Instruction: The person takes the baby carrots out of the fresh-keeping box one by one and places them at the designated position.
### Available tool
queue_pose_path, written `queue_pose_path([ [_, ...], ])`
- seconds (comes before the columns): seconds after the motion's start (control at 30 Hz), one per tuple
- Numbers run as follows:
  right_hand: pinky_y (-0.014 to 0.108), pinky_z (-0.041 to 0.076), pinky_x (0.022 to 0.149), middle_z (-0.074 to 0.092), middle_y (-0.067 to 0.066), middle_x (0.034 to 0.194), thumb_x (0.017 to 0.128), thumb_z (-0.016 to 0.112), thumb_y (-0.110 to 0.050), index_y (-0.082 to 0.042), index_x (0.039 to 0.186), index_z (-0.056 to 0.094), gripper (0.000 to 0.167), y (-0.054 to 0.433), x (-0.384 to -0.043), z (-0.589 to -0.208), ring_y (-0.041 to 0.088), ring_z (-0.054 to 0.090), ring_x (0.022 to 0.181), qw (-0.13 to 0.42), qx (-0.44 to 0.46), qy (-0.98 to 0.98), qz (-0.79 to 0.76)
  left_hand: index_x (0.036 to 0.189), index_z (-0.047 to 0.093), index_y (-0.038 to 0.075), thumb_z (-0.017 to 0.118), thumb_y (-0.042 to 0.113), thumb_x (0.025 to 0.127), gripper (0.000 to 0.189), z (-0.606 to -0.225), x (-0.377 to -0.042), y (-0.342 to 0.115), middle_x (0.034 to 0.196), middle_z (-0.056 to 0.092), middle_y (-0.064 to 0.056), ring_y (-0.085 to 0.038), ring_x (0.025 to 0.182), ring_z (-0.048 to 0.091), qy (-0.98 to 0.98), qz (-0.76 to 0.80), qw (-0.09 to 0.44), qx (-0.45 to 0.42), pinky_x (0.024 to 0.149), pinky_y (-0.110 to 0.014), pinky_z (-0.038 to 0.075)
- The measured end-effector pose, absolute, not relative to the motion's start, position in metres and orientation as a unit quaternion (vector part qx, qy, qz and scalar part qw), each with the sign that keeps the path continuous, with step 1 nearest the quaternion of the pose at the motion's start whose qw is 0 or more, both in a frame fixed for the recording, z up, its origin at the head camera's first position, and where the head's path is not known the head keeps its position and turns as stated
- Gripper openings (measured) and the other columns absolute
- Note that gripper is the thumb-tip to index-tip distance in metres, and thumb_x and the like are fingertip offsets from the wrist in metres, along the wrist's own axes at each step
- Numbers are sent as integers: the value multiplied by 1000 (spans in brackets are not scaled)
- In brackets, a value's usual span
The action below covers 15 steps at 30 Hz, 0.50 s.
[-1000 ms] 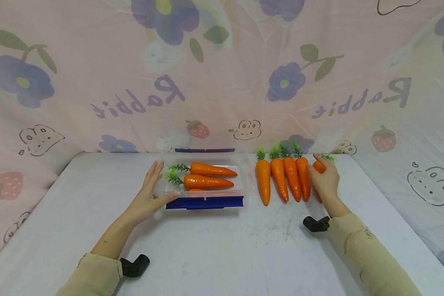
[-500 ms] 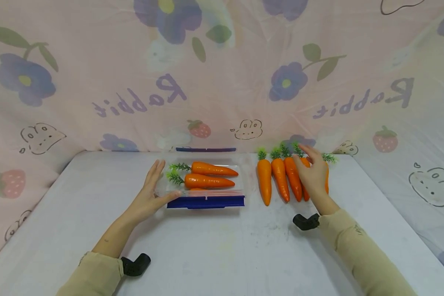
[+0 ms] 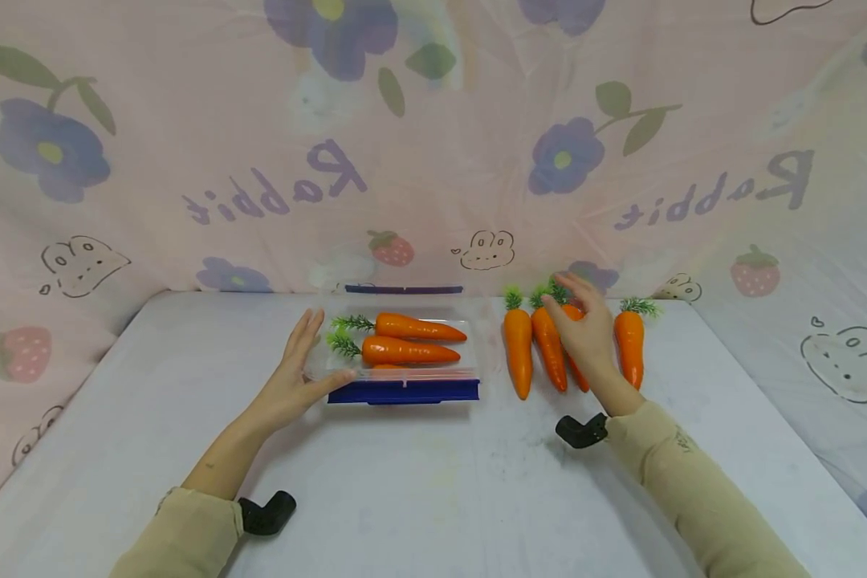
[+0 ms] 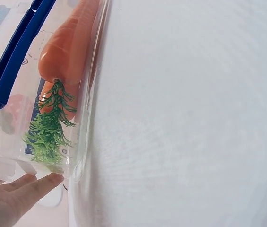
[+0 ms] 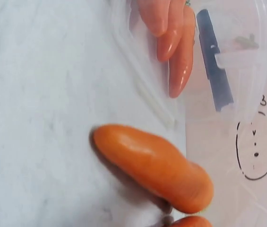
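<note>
Touching the clear box [image 3: 403,391], the left hand [image 3: 294,381] lies spread; the right hand [image 3: 588,333], thumb apart, overhangs carrots [image 3: 518,353].

A narrow lane (bare tabletop [image 3: 493,381]) runs between two obstacles: box [image 3: 405,391] and leftmost loose carrot [image 3: 518,353].

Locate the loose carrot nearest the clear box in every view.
Head: the loose carrot lies right of centre, leftmost in its row.
Left wrist: not in it.
Right wrist: lower half, just right of centre.
Shared landmark: the clear box with blue clips.
</note>
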State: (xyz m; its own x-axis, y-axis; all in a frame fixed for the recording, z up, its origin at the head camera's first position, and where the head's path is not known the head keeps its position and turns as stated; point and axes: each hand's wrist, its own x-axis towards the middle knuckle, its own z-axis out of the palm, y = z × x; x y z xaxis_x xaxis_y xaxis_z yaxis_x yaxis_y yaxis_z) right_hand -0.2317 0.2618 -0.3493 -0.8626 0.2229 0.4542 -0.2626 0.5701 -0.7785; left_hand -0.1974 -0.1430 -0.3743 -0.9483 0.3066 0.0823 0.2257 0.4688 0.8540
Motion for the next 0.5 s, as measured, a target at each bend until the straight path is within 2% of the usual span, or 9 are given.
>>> queue_pose_path([
  [0.13, 45, 41, 104, 49, 11, 142, 91, 66, -23, -9, 130, 61, 42, 252, -231, -346, 27, 48, 127, 252, 28, -851, 460, 155, -1, 30, 70, 34, 88, 98, -374, -198, -143, 161, -17, 0, -44, 145, -2, 856, 492, 41, 156, 102, -76, 13],
  [0.23, 48, 42, 103, 48, 13, 143, 91, 67, -21, -8, 131, 60, 43, 244, -230, -342, 32, 51, 121, 240, 43, -848, 470, 155, -1, 30, 70, 34, 88, 98, -374, -198, -143, 161, -17, -1, -44, 145, -3, 855, 493, 41, 156, 102, -77, 12],
  [0.4, 52, 42, 102, 47, 12, 143, 90, 68, -16, -5, 130, 61, 42, 231, -231, -339, 32, 49, 125, 223, 74, -838, 493, 155, -1, 31, 70, 33, 88, 98, -375, -198, -144, 161, -17, 0, -44, 145, -4, 851, 499, 44, 155, 102, -77, 13],
  [0.5, 51, 43, 102, 47, 12, 143, 90, 68, -19, -7, 130, 60, 42, 224, -232, -338, 31, 51, 123, 211, 84, -841, 491, 155, 0, 31, 70, 33, 88, 98, -376, -198, -144, 161, -17, 0, -44, 145, -4, 849, 503, 45, 155, 102, -77, 13],
])
